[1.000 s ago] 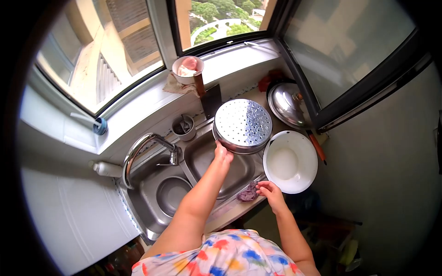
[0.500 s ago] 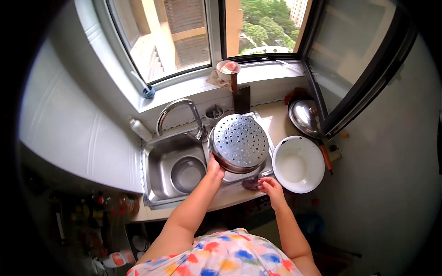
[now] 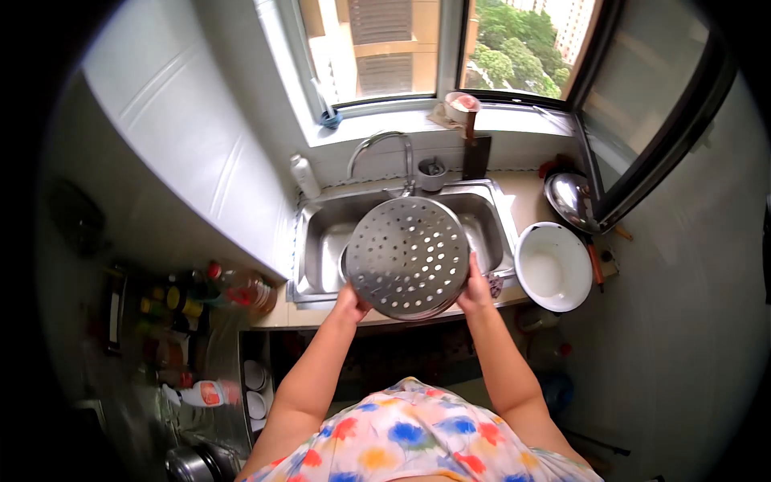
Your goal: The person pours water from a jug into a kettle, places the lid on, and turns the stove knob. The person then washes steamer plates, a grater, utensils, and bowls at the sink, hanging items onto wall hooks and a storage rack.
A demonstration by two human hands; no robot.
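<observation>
A round metal steamer tray (image 3: pixel 408 257) with a perforated face turned up toward me hangs over the front of the double sink (image 3: pixel 323 233). My left hand (image 3: pixel 353 304) grips its lower left edge and my right hand (image 3: pixel 476 291) its right edge. Both hands have fingers wrapped around the rim, partly hidden by it. A dark patterned cloth or pad (image 3: pixel 495 286) lies on the counter edge just right of my right hand. Behind the tray stands the curved faucet (image 3: pixel 409 165), its lower part close to the tray's far rim.
Right of the sink sit a white enamel basin (image 3: pixel 554 269) and a domed metal lid (image 3: pixel 572 199). A white bottle (image 3: pixel 304 177), a utensil cup (image 3: pixel 431 173) and a cleaver (image 3: pixel 476 157) stand behind it. The open window sash (image 3: pixel 654 112) juts in at right.
My right hand has come up from the dark cloth to the tray's right edge. The steamer tray has moved lower over the sink's middle. My view has shifted left.
</observation>
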